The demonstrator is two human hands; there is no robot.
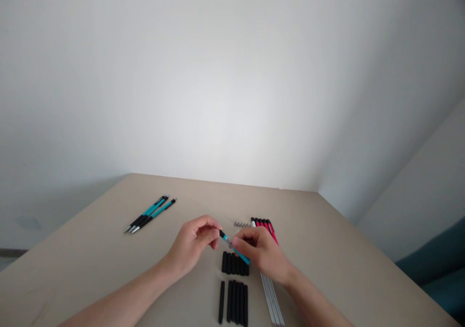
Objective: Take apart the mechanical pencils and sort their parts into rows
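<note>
In front of me, a partly seen blue ballpoint pen (pixel 242 256) with a black end and a clear or silvery middle slants between my hands. My right hand (pixel 263 252) grips its blue barrel between thumb and fingers. At the black end, my left hand (pixel 198 240) is closed in a pinch; its fingertips hide what else may be there. Below the pen lie a row of short black tubes (pixel 228 264) and a row of longer black tubes (pixel 238 303). One longer tube (pixel 221 302) sits slightly apart on the left.
Several blue-and-black pens (pixel 150 215) lie at the table's left. Small springs (pixel 240 224) rest behind my right hand. Red barrels with black ends (pixel 267 224) and thin white refills (pixel 271 298) lie beside and under my right arm. A wall (pixel 225 99) stands behind the table (pixel 327 259).
</note>
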